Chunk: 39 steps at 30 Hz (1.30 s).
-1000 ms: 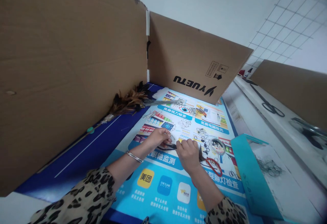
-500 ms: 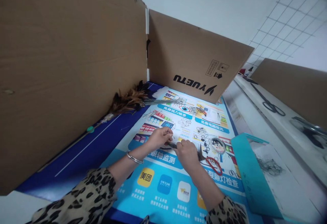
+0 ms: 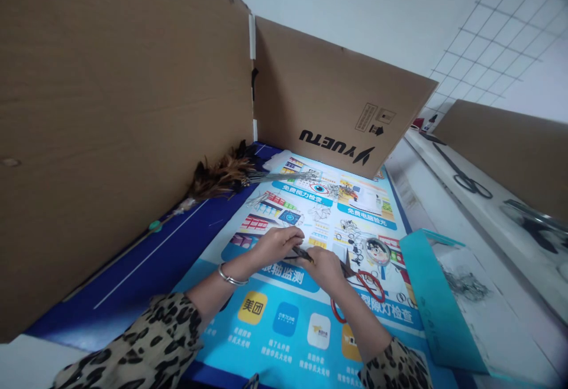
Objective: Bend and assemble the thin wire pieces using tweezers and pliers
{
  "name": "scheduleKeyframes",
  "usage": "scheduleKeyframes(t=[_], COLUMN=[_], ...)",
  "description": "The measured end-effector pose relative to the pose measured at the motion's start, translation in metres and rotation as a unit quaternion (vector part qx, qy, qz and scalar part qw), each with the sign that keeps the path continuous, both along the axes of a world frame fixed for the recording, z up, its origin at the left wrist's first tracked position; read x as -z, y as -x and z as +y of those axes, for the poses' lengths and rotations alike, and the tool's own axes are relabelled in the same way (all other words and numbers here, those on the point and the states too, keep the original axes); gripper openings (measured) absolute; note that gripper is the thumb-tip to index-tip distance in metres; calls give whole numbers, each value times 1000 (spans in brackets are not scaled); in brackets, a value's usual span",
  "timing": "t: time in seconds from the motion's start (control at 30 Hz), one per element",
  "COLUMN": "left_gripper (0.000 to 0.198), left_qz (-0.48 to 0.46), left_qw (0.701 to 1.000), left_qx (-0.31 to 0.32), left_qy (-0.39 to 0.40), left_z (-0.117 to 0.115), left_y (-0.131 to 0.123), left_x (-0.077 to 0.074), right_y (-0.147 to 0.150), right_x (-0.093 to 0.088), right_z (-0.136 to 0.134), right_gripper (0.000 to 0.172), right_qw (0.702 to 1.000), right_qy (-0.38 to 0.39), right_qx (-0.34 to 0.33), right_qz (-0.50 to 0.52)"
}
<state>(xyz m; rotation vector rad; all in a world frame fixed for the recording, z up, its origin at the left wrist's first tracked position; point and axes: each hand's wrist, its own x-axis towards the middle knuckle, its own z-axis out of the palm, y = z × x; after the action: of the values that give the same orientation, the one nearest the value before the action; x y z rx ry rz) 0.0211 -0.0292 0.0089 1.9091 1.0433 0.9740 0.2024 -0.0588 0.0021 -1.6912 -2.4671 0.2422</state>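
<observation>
Over the printed sheet, my right hand (image 3: 326, 269) is closed round a pair of pliers (image 3: 302, 253). Their dark jaws point left, and a red handle shows below my wrist. Close by the jaws, my left hand (image 3: 277, 244) has its thumb and fingers pinched together; whatever is between them is too small to make out. A pair of scissors with red handles (image 3: 371, 287) lies just right of my right hand, partly hidden behind it. Small black rings and metal findings (image 3: 355, 247) are scattered beyond the scissors, next to a round tin with a cartoon face (image 3: 378, 251).
Tall cardboard panels (image 3: 337, 93) stand at the left and back. Brown feathers (image 3: 222, 173) and a bundle of thin wires (image 3: 284, 177) lie along the left panel. At right are a teal box (image 3: 437, 300), a clear bag of metal pieces (image 3: 468, 285) and black scissors (image 3: 470, 185).
My right hand has turned, and the red pliers handle now shows below the wrist. My left fingers have shifted slightly and flattened over the jaws. The camera view has moved a little.
</observation>
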Motion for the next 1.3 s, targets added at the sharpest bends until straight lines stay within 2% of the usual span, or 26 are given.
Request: scheduleKeyframes(t=[0.17,0.37,0.5,0.6,0.7,0.8,0.9,0.93,1.03,1.13,1.2,1.3], left_gripper=[22,23,24,24,20,20,23,23,21,17,15,12], left_qz=[48,46,52,54,26,-20,-60,-60,-42,-13,12,50], left_qw=[997,996,996,996,999,998,988,987,989,994,997,998], left_qx=[20,40,50,51,15,-57,-137,-140,-124,-85,-55,-20], left_qy=[-63,-58,-56,-55,-32,-7,37,55,65,61,55,35], left_z=[-2,-4,-4,-2,2,12,27,33,43,43,39,35], left_y=[1,3,5,5,6,12,22,26,32,30,27,23], left_x=[4,5,7,10,12,15,18,19,22,24,24,25], right_y=[-4,-8,-10,-8,-3,1,1,0,-3,-5,-5,-5], right_x=[-1,-1,0,2,5,10,14,14,14,12,11,12], right_z=[4,6,7,6,3,0,0,0,3,5,5,6], right_gripper=[35,36,37,36,32,28,29,29,32,33,31,31], right_qw=[994,980,976,983,995,998,994,990,969,941,927,923], right_qy=[66,117,126,107,36,-22,-44,-48,-45,-34,-29,-20], right_qx=[-12,-17,-24,-23,-3,3,13,19,37,58,68,69], right_qz=[86,162,173,145,90,60,103,134,240,332,367,379])
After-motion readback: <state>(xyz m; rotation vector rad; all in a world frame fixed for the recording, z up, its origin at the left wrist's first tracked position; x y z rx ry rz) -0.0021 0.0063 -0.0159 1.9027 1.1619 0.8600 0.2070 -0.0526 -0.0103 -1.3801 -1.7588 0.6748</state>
